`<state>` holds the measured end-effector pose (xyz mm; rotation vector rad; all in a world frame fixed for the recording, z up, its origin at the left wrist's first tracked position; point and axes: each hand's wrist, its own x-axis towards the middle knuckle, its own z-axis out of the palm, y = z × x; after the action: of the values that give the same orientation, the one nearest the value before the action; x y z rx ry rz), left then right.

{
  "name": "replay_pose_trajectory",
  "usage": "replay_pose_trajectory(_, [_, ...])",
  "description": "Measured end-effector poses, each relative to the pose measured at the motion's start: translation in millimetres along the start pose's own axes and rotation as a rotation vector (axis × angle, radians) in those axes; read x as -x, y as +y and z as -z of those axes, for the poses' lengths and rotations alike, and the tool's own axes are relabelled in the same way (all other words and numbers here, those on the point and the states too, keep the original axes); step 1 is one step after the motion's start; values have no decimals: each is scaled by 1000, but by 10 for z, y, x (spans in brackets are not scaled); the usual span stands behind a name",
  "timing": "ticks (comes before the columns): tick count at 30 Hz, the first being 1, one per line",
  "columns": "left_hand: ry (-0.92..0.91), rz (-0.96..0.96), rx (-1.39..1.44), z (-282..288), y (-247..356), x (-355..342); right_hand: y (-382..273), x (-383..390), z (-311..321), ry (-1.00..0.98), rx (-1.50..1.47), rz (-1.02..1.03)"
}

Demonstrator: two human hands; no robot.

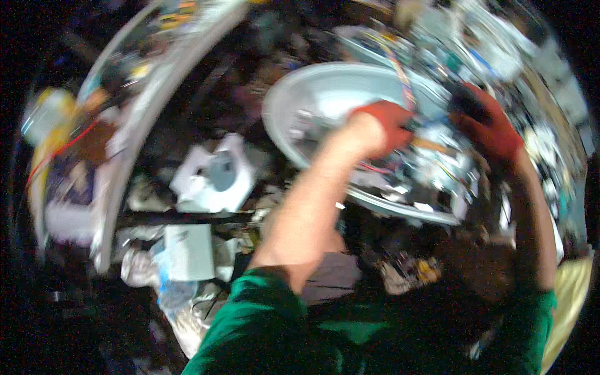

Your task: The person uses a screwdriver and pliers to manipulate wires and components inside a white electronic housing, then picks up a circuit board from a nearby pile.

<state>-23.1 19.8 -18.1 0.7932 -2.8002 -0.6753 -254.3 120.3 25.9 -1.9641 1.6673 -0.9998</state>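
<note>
My left hand (390, 128), in a red glove, is over a pale grey oval basin (275, 115) with its fingers curled closed. A bundle of coloured wires (402, 75) curves down from the far side into that hand. Past the basin's right side is my right hand (484, 119), in a red glove with dark fingers; motion smears its fingers, and whatever they may hold cannot be made out. Inside the basin's right part is a jumble of small metallic scraps and wires (437, 165), blurred, with a brown strip (432, 146) among them.
Mixed scrap surrounds the basin, with pale plastic pieces (494, 50) at the far right. To the left lie a white piece with a round grey part (220, 172) and a pale square box (189, 251). A long pale rail (159, 94) curves along the left. Yellow sheeting (572, 300) hangs lower right.
</note>
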Motion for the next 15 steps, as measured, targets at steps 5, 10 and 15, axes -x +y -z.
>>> replay_pose_trajectory(5, [125,16,-42,704,432,402,-319,287,598,-260,-191,-155])
replay_pose_trajectory(10, [18,-166,-206,1062,1009,1184,-1340,636,272,-503,5,98])
replay_pose_trajectory(15, [-197,-236,-424,1229,1290,1959,-1583,1017,118,-632,65,223])
